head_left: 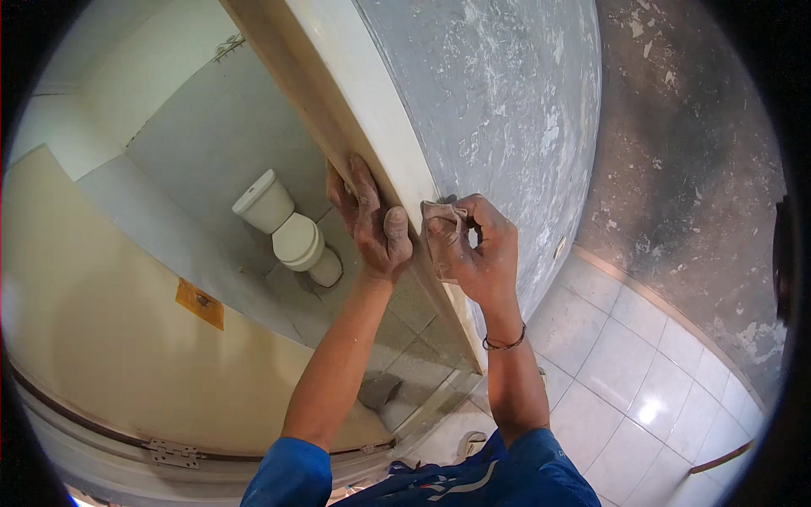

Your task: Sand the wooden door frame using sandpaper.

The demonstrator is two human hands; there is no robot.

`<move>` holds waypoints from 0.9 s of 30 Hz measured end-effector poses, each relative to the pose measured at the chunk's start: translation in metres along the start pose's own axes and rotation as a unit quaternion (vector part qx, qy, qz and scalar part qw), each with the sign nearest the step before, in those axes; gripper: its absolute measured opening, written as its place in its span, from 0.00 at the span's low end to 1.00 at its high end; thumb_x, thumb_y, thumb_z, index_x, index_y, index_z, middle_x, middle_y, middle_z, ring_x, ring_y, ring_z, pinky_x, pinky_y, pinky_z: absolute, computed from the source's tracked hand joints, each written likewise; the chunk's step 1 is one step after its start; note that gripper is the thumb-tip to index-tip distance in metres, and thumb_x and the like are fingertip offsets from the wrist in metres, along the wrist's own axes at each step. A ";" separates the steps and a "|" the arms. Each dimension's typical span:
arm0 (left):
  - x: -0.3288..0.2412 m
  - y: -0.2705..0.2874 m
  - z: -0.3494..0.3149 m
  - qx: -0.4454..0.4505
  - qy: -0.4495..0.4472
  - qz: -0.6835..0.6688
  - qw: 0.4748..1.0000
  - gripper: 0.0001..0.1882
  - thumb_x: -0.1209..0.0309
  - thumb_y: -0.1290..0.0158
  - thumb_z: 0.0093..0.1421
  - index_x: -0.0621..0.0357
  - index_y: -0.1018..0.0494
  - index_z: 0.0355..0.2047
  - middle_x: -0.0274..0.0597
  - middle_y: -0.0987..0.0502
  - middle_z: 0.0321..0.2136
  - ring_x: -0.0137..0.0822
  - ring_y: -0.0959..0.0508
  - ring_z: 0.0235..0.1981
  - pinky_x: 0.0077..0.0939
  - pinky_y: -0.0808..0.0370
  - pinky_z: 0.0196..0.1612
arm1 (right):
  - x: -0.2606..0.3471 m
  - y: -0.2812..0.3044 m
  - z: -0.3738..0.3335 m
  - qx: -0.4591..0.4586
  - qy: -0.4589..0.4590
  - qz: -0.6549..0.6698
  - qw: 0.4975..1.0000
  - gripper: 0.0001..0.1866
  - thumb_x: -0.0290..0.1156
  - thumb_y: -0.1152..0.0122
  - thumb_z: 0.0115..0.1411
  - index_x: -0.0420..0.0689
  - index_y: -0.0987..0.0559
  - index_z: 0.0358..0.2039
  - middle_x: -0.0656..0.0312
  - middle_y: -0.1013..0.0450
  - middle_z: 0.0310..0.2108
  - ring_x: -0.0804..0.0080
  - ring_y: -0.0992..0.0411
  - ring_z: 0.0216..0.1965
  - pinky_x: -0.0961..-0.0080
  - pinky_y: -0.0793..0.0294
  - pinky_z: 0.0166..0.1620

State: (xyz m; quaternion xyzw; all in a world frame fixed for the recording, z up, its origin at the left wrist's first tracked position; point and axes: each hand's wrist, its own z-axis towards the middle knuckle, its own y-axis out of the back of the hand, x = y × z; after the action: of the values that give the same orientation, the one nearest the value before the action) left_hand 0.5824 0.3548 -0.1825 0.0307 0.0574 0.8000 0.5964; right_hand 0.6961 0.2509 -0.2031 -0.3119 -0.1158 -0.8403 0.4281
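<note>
- Left hand [372,221]: centre of frame, fingers wrapped over the pale edge of the door frame [363,110], thumb lying down its face. Grip closed on the frame edge, bracing; dust on the skin.
- Right hand [481,253]: just right of the left hand, thumb and fingers pinching a folded piece of sandpaper [441,237] flat against the same edge. A dark cord bracelet [504,343] sits on the wrist.
- Sandpaper: tan, creased, touching the frame at mid-height, between the two hands.
- Door frame: runs from top centre down to lower centre. Cream-painted face, smooth and dull above the hands; judged partly rubbed down, with the stretch below the hands likely left to do. No fresh coat visible.
- Wall [507,93]: upper right, grey skim with white scraped patches; darker, flaking surface further right.
- Toilet [291,232]: white, left of centre, seen through the opening on a grey tiled floor.
- Door leaf [110,338]: cream, lower left, with a metal hinge [173,454] at its bottom edge.
- White floor tiles [634,372]: lower right, glossy.
- Blue sleeves [291,473]: bottom edge.
</note>
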 end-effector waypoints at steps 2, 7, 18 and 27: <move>0.000 0.000 0.000 0.001 0.002 -0.006 1.000 0.37 0.47 0.64 0.70 0.63 0.46 0.68 0.72 0.52 0.65 0.62 0.46 0.65 0.54 0.44 0.63 | 0.001 0.001 -0.002 0.009 0.012 -0.009 1.000 0.05 0.24 0.40 0.57 0.39 0.21 0.35 0.54 0.25 0.29 0.65 0.28 0.25 0.75 0.29 0.29; 0.000 0.000 0.000 0.003 0.005 -0.015 1.000 0.36 0.48 0.64 0.70 0.62 0.47 0.69 0.72 0.53 0.65 0.62 0.47 0.66 0.53 0.43 0.63 | 0.008 -0.006 -0.008 -0.025 0.003 -0.042 0.999 0.08 0.24 0.36 0.54 0.39 0.22 0.36 0.53 0.26 0.29 0.61 0.27 0.25 0.73 0.28 0.31; 0.000 0.000 -0.001 0.004 0.001 -0.007 1.000 0.36 0.48 0.65 0.70 0.62 0.47 0.69 0.72 0.52 0.65 0.62 0.47 0.66 0.55 0.45 0.63 | 0.015 -0.008 -0.003 -0.018 0.021 -0.064 0.998 0.10 0.17 0.43 0.50 0.38 0.24 0.35 0.53 0.26 0.29 0.59 0.26 0.27 0.72 0.28 0.31; -0.001 0.001 -0.002 0.014 0.006 0.004 1.000 0.36 0.49 0.64 0.70 0.65 0.48 0.68 0.72 0.51 0.65 0.62 0.47 0.66 0.54 0.46 0.63 | 0.014 -0.014 0.002 -0.039 0.026 -0.068 0.997 0.07 0.18 0.39 0.54 0.38 0.24 0.35 0.54 0.26 0.28 0.63 0.28 0.23 0.74 0.29 0.28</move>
State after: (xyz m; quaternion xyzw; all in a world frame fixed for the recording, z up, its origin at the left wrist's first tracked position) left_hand 0.5815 0.3536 -0.1846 0.0340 0.0721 0.8020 0.5920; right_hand 0.6802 0.2514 -0.1917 -0.2977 -0.0926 -0.8792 0.3604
